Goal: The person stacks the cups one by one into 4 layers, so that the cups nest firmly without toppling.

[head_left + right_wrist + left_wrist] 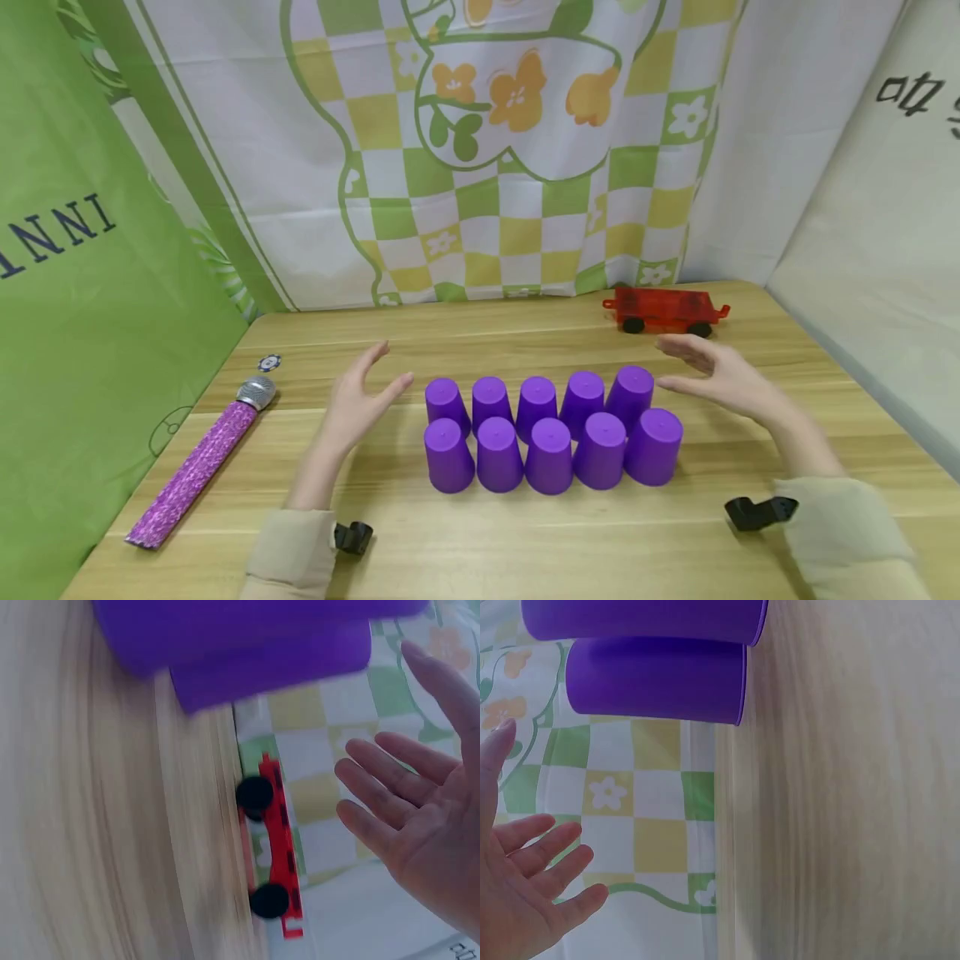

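Two rows of upside-down purple cups stand close together in the middle of the wooden table. My left hand hovers left of the rows, thumb and fingers spread apart, holding nothing. On the other side, my right hand is held with its fingertips close to the far-right cup, also holding nothing. The left wrist view shows that hand's relaxed fingers below two cups. In the right wrist view, the palm and loosely extended fingers face the cups at the top.
Behind my right hand stands a red toy wagon with black wheels. A microphone with a glittery pink handle lies at the left, a poker chip just beyond it. A patterned curtain hangs along the table's back edge.
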Motion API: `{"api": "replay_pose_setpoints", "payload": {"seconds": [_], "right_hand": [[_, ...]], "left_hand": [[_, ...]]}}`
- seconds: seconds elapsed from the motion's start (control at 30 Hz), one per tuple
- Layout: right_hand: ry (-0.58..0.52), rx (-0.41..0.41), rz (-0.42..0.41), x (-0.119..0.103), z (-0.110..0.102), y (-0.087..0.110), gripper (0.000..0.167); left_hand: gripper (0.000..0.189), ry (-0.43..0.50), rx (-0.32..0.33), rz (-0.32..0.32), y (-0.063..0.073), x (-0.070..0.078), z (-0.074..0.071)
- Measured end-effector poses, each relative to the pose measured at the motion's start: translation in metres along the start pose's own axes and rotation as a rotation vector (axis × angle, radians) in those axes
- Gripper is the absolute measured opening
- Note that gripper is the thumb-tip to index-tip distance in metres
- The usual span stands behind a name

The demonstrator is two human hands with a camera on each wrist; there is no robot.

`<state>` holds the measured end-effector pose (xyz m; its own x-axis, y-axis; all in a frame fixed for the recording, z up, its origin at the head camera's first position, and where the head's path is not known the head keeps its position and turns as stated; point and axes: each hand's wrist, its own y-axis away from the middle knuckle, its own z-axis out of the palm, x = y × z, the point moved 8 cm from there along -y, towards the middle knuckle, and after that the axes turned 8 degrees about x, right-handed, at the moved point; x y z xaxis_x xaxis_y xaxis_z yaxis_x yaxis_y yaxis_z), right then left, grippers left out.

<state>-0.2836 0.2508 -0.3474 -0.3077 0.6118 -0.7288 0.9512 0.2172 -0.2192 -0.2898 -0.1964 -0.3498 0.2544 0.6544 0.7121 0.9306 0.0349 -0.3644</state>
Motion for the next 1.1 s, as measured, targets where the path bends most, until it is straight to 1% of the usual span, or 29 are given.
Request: {"api": "replay_pose_setpoints", "payload": {"seconds": [0.17, 0.3, 0.6, 0.7, 0.87, 1.1], "right_hand": [[-0.08, -0.052, 0.008, -0.005, 0.016, -0.003, 0.059], [-0.119, -0.068, 0.025, -0.003, 0.024, -0.004, 0.059], [-0.182, -0.083, 0.032, 0.0, 0.034, -0.006, 0.06], [-0.173, -0.082, 0.027, 0.002, 0.036, -0.007, 0.059], [-0.119, -0.078, 0.029, 0.004, 0.038, -0.008, 0.056], [-0.125, -0.079, 0.022, 0.002, 0.038, -0.007, 0.054]], "left_hand": [[0.069, 0.04, -0.031, 0.025, 0.002, 0.005, 0.01], [0.065, 0.087, -0.066, 0.03, 0.003, 0.008, 0.019], [0.063, 0.117, -0.174, 0.004, 0.008, 0.01, 0.039], [0.062, 0.15, -0.199, 0.002, 0.009, 0.011, 0.043], [0.058, 0.198, -0.225, 0.012, 0.011, 0.013, 0.047], [0.055, 0.279, -0.235, 0.0, 0.013, 0.016, 0.051]]}}
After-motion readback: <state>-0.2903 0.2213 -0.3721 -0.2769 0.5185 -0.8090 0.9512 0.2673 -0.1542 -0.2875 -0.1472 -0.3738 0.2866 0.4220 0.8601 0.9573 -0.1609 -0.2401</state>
